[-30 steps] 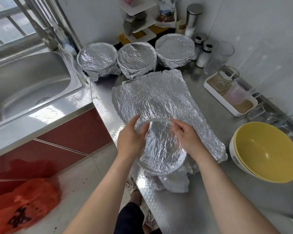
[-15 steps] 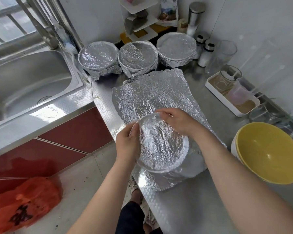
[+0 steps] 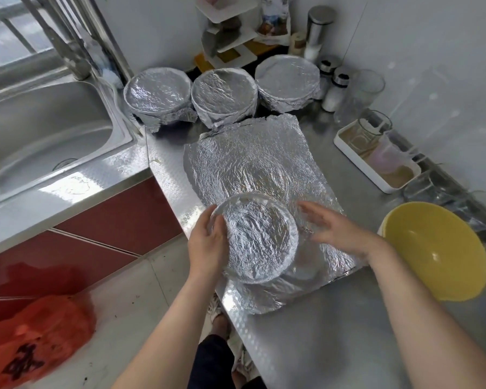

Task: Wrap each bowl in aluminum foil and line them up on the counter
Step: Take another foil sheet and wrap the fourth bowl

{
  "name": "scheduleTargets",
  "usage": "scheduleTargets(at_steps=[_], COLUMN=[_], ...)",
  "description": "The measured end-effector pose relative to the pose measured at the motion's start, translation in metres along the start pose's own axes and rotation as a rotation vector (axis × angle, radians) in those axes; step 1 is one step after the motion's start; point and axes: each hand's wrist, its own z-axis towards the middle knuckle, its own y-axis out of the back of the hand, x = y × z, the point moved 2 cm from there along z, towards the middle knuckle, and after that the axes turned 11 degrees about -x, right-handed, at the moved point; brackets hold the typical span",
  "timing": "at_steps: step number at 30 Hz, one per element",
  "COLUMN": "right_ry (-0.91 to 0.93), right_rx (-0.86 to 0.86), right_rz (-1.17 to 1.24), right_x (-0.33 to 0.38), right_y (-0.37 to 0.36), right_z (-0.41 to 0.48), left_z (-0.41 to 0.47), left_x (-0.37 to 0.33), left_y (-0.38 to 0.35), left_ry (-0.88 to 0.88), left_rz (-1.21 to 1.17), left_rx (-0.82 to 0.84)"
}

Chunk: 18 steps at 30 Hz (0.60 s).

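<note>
You are finishing the wrap on the fourth bowl (image 3: 260, 240), which sits on a loose foil sheet (image 3: 250, 164) near the counter (image 3: 334, 332) edge. Your left hand (image 3: 208, 244) grips its left rim, fingers curled; your right hand (image 3: 335, 228) is spread open just beside it, contact unclear. Next, likely, tuck the skirt under and line it up with the three wrapped bowls (image 3: 223, 98)

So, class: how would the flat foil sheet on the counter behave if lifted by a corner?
The foil sheet probably flops: it looks thin and creased all over. Likely very light, so a push may crumple it. Its ragged far edge suggests easy tearing.
</note>
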Motion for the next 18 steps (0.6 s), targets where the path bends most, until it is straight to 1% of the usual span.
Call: scheduleTargets(at_steps=[2,6,8,11,14,15,16,18], right_ry=[0.012,0.075,0.1,0.084,0.009,-0.015,-0.029,-0.05], right_rx=[-0.016,-0.205,-0.268,-0.312,-0.379,-0.393,-0.406,-0.426], right_rz=[-0.176,-0.219,-0.217,-0.1,0.264,0.344,0.375,0.35], right_x=[-0.011,-0.014,-0.013,-0.013,-0.011,-0.009,-0.007,-0.005], right_y=[-0.014,-0.037,-0.041,-0.05,-0.06,-0.063,-0.066,-0.072], right_z=[-0.013,-0.024,-0.027,-0.029,-0.033,-0.035,-0.036,-0.039], left_z=[-0.001,-0.007,-0.009,-0.011,-0.013,-0.015,-0.016,-0.019], left_x=[0.002,0.007,0.007,0.007,0.009,0.009,0.01,0.009], left_y=[-0.001,-0.005,-0.006,-0.005,-0.007,-0.008,-0.009,-0.011], left_ry=[0.024,0.049,0.043,0.044,0.072,0.074,0.073,0.063], left_rz=[-0.07,-0.085,-0.077,-0.077,-0.096,-0.1,-0.112,-0.119], left_rx=[-0.024,-0.069,-0.092,-0.116,-0.142,-0.155,-0.164,-0.173])
